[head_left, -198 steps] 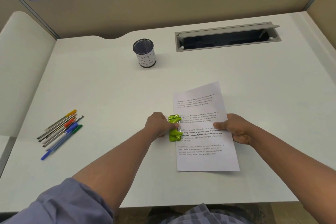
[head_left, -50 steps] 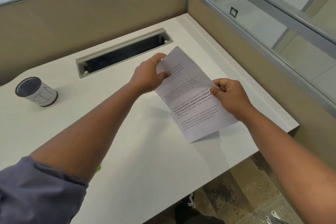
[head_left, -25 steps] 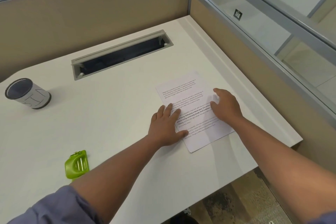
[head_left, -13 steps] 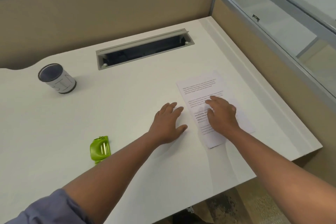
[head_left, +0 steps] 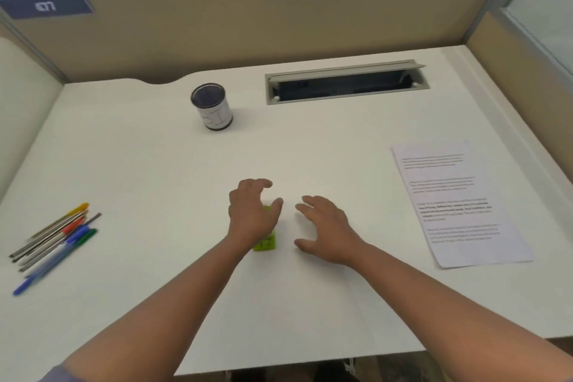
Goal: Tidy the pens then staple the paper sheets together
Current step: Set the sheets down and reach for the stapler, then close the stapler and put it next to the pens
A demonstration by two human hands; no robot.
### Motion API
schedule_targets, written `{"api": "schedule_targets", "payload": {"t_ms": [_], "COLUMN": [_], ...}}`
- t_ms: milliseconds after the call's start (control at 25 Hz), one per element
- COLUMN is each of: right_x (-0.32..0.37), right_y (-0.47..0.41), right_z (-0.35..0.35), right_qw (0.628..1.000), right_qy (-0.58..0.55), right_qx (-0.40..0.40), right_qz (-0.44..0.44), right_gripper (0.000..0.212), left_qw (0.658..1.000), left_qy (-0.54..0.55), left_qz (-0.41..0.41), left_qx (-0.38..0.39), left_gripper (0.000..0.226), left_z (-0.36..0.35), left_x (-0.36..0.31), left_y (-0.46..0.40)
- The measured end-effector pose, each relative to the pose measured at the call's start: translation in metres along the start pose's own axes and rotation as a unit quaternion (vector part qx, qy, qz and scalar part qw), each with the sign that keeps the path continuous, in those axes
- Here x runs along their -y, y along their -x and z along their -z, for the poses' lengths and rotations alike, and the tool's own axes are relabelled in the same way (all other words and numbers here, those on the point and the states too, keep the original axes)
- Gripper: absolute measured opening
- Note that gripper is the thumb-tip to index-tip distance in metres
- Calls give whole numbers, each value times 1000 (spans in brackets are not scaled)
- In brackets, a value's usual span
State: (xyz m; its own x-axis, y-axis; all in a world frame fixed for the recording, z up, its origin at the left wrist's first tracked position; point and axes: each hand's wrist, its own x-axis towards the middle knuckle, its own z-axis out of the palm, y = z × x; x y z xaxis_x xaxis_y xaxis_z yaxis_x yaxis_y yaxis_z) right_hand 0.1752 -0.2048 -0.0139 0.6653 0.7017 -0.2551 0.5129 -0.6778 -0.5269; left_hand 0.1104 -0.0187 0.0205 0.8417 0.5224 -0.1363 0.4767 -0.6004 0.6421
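Both hands have left the paper sheets (head_left: 459,201); left hand (head_left: 252,214) hovers spread over green stapler (head_left: 266,242), right hand (head_left: 325,231) open beside it.

Green stapler (head_left: 265,242); white desk (head_left: 155,164); multicoloured pens (head_left: 54,242).
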Motion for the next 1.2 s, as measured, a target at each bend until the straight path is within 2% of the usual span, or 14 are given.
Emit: {"api": "schedule_targets", "payload": {"t_ms": [120, 200, 320, 400, 760, 1200], "right_x": [29, 41, 47, 47, 45, 46], "right_y": [-19, -30, -40, -42, -42, -43], "right_z": [-16, -22, -28, -31, -37, -39], "right_qw": [999, 997, 994, 994, 995, 995], "right_qy": [23, 43, 77, 76, 71, 63], "right_qx": [48, 66, 76, 69, 56, 60], "right_qz": [5, -3, -17, -28, -43, -50], "right_gripper": [108, 117, 120, 118, 120, 119], "left_qw": [983, 966, 948, 943, 943, 956], "left_qy": [135, 179, 196, 205, 147, 108], "left_qz": [125, 180, 221, 224, 256, 245], "left_qx": [11, 47, 119, 139, 157, 119], "left_gripper": [53, 59, 46, 39, 49, 51], "left_z": [19, 25, 25, 22, 21, 18], "left_x": [23, 36, 49, 54, 45, 49], "left_y": [0, 0, -1, -2, -15, -13]}}
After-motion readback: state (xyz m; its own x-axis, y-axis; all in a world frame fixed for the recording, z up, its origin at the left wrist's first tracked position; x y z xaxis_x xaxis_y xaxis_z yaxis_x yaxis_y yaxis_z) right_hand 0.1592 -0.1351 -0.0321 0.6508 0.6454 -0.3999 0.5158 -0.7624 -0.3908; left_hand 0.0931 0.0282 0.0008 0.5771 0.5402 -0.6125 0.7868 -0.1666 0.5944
